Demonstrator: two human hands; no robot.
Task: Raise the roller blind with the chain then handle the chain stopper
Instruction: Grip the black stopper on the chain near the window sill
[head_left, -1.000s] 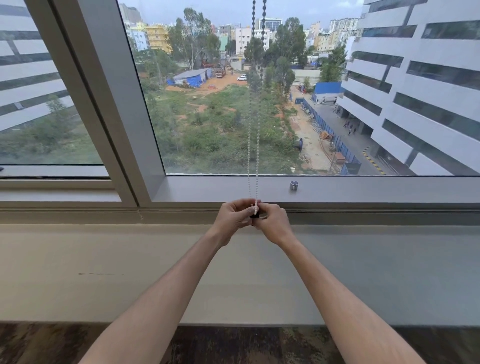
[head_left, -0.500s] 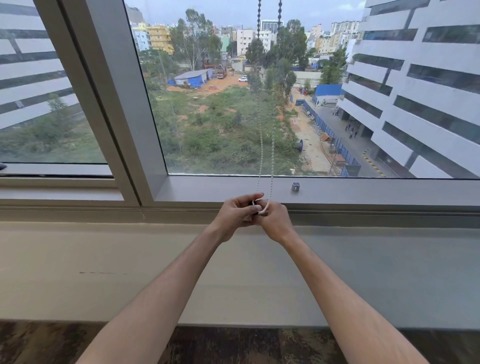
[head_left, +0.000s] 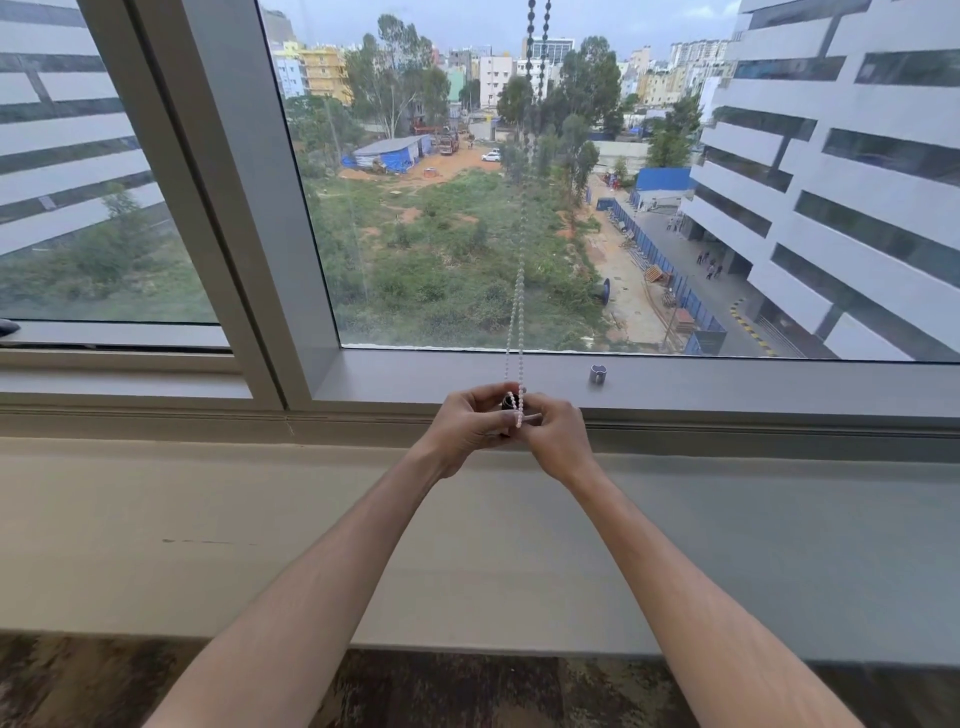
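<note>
A white bead chain (head_left: 518, 291) hangs in two strands down the middle of the window and ends in a loop between my hands. My left hand (head_left: 470, 423) and my right hand (head_left: 553, 431) meet at the window's lower frame, fingers pinched together. Between them sits a small dark chain stopper (head_left: 507, 401), mostly hidden by my fingers. The chain's lower loop (head_left: 517, 410) lies over my right fingers beside the stopper. The roller blind itself is out of view above.
A small grey metal clip (head_left: 598, 374) is fixed on the lower window frame (head_left: 727, 382), right of my hands. A thick grey mullion (head_left: 228, 208) slants at the left. Below runs a wide pale sill (head_left: 208, 519), then dark patterned floor (head_left: 467, 691).
The two chain strands, spread apart half a second ago, hang close together again. My hands stay at the same spot on the stopper, fingers shifted slightly.
</note>
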